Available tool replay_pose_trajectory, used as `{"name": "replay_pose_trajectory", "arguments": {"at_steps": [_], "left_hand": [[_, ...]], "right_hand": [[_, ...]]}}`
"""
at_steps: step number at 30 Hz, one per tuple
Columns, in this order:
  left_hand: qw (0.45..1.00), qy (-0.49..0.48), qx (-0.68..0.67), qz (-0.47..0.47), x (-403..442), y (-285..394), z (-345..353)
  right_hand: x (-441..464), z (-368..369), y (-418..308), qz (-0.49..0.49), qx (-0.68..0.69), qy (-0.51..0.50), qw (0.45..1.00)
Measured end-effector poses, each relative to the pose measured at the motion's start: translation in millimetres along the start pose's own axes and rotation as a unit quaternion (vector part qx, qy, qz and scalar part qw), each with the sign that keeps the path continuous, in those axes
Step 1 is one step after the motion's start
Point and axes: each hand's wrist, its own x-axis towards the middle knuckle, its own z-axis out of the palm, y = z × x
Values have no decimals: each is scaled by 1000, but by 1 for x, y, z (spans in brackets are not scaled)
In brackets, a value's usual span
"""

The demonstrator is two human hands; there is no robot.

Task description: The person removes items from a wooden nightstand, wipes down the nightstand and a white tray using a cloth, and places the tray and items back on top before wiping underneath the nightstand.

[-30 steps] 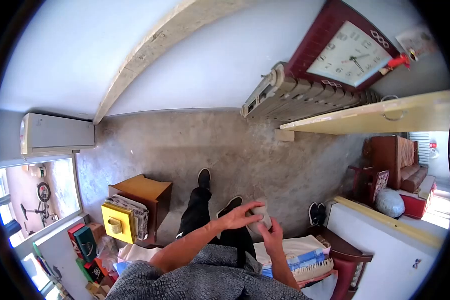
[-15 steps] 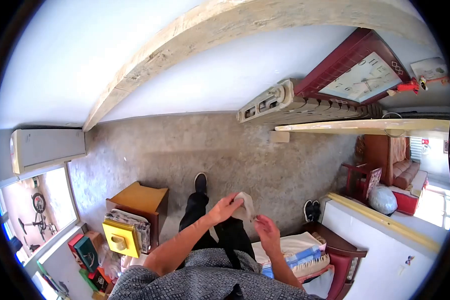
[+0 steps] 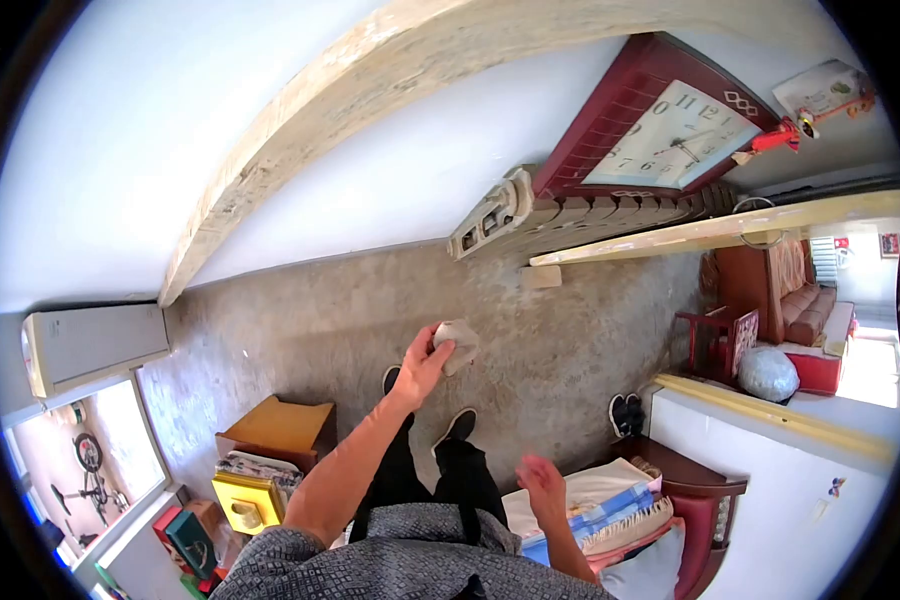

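Note:
My left hand [image 3: 425,368] is stretched forward over the concrete floor, its fingers closed on a small, crumpled, greyish-beige cloth [image 3: 458,348]. The cloth hangs beyond my fingertips, in front of my shoes. Lower and to the right, my right hand [image 3: 542,488] is held in the air with nothing in it. Its fingers look loosely apart, though slightly blurred. Below that hand lies a bench [image 3: 705,490] with a beige cover and a blue checked, fringed blanket [image 3: 600,520].
A wooden cabinet [image 3: 280,425] stands left, with a yellow box [image 3: 250,500] beside it. Ahead are a radiator [image 3: 495,215] and a large red-framed clock [image 3: 670,135]. Black shoes [image 3: 625,413] sit near the doorway on the right. A yellowish door edge [image 3: 670,240] juts in.
My left hand has carried the cloth forward and up, away from my right hand. My right hand has let go and dropped back. One foot has come forward, and the view has turned slightly.

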Motion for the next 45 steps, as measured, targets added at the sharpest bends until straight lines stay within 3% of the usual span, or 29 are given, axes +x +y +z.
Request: {"name": "replay_pose_trajectory", "arguments": {"at_steps": [8, 11, 14, 16, 19, 20, 22, 24, 28, 33, 37, 40, 42, 45], "left_hand": [[999, 11, 46, -22, 5, 10, 22], [994, 6, 106, -1, 5, -12, 42], [991, -1, 126, -53, -2, -25, 80], [980, -9, 47, -192, -9, -27, 118], [966, -41, 20, -254, -21, -39, 176], [963, -48, 39, -264, -25, -48, 191], [945, -157, 21, -287, -20, -61, 227], [941, -185, 61, -277, -30, -56, 279], [926, -257, 138, -241, -39, -59, 360], [940, -201, 186, -201, -27, -44, 450], [947, -181, 202, -173, 24, -44, 493], [948, -199, 204, -140, 73, -42, 539], [945, -217, 198, -145, 106, -39, 579], [945, -239, 169, -146, 155, -25, 656]], "right_hand": [[-31, -37, 37, 27, -15, 90, 995], [-48, -56, 44, 58, 60, 136, 987], [-58, -81, 64, 63, 89, 163, 981], [-53, -98, 73, 46, 128, 182, 974], [-39, -127, 95, 17, 137, 200, 970], [-29, -140, 82, 11, 149, 193, 970], [-13, -178, 65, 2, 171, 188, 967], [4, -211, 54, -55, 111, 171, 977], [25, -293, 20, -79, 178, 174, 965], [40, -431, -60, -182, 272, 249, 912], [-2, -559, -202, -385, 101, 400, 826], [-32, -626, -272, -549, -100, 504, 659], [-66, -679, -308, -571, -297, 441, 626], [-66, -734, -356, -549, -379, 392, 634]]}}
